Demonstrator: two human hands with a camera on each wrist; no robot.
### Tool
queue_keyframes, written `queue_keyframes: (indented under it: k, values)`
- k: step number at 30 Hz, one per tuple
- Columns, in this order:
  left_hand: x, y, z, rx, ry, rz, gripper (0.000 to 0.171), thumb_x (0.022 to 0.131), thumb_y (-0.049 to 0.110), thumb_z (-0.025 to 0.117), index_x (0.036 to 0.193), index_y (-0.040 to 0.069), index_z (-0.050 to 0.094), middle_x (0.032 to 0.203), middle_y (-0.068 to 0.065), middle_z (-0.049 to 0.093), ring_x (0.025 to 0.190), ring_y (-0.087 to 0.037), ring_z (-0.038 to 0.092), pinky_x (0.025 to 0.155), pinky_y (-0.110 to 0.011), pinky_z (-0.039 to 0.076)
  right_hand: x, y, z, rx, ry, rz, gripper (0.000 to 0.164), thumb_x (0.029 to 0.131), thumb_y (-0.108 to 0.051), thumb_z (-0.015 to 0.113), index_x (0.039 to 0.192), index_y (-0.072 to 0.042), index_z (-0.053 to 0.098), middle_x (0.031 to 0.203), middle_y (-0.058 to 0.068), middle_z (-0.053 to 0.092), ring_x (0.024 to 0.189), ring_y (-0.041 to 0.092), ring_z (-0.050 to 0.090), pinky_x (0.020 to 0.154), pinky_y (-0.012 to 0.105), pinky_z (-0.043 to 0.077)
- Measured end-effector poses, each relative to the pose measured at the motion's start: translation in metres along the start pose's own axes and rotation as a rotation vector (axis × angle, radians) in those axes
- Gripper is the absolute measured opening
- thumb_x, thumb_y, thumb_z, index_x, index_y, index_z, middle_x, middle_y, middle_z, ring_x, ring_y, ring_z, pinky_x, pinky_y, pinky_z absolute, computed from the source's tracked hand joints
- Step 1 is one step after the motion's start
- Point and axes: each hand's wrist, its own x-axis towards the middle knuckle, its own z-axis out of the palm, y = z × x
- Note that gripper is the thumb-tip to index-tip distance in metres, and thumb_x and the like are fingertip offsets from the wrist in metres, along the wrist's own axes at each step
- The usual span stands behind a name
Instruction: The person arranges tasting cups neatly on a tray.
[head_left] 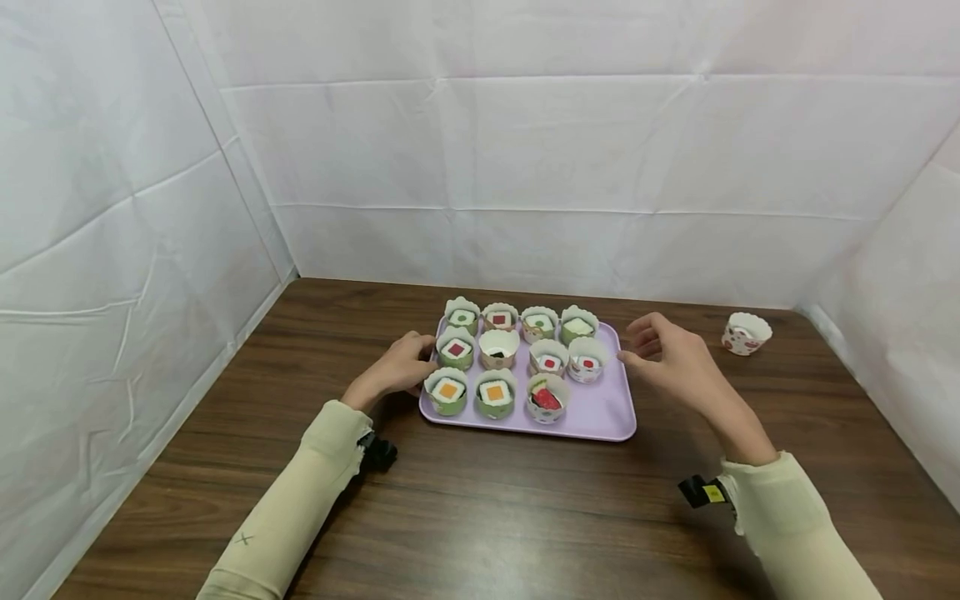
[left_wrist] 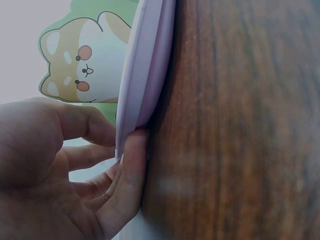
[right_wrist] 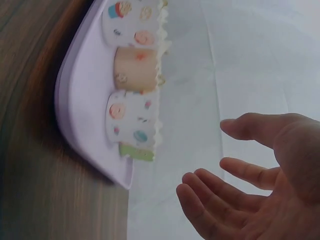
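A lilac tray (head_left: 612, 408) lies on the wooden table, bearing several scalloped paper baking cups. Small sushi-like pieces sit in the cups, such as an orange-centred one (head_left: 448, 390) and a red-topped one (head_left: 546, 399). At the tray's left edge my left hand (head_left: 401, 362) grips the rim; the left wrist view shows fingertips above and below the rim (left_wrist: 137, 75), beside a green cup with a cartoon dog (left_wrist: 82, 62). My right hand (head_left: 675, 362) hovers just off the tray's right edge, fingers spread and slightly bent, holding nothing. In the right wrist view it is apart from the patterned cups (right_wrist: 132, 117).
Another patterned paper cup (head_left: 746, 334) stands by itself at the back right of the table (head_left: 480, 517); its contents are hard to make out. White cloth walls (head_left: 540, 150) rise behind the table and along both sides.
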Motion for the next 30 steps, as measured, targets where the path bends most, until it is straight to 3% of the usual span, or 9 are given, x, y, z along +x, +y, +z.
queue_keyframes:
  k: [12, 22, 30]
  values:
    - [0.003, 0.000, 0.001, 0.016, 0.005, 0.009, 0.029, 0.097, 0.009, 0.056, 0.123, -0.001, 0.062, 0.121, -0.024, 0.049, 0.093, -0.030, 0.059, 0.056, -0.031, 0.062, 0.004, 0.039, -0.009, 0.000, 0.025, 0.044, 0.044, 0.101, -0.031, 0.067, 0.132, -0.002, 0.056, 0.118, 0.026, 0.070, 0.110, 0.043, 0.069, 0.088, 0.058, 0.058]
    - [0.002, 0.000, 0.000, 0.010, 0.013, 0.011, 0.032, 0.098, 0.010, 0.057, 0.127, -0.002, 0.061, 0.121, -0.024, 0.049, 0.094, -0.030, 0.059, 0.056, -0.030, 0.062, 0.014, 0.079, -0.023, -0.049, 0.088, 0.035, 0.047, 0.101, -0.023, 0.065, 0.134, 0.007, 0.053, 0.127, 0.035, 0.061, 0.109, 0.050, 0.066, 0.085, 0.064, 0.056]
    - [0.000, 0.001, 0.000, 0.012, 0.010, 0.007, 0.031, 0.097, 0.009, 0.056, 0.125, -0.002, 0.061, 0.120, -0.024, 0.049, 0.093, -0.030, 0.058, 0.056, -0.030, 0.062, 0.018, 0.107, -0.030, -0.087, 0.161, 0.156, 0.053, 0.102, -0.028, 0.060, 0.141, 0.006, 0.048, 0.138, 0.039, 0.043, 0.117, 0.054, 0.051, 0.090, 0.069, 0.045]
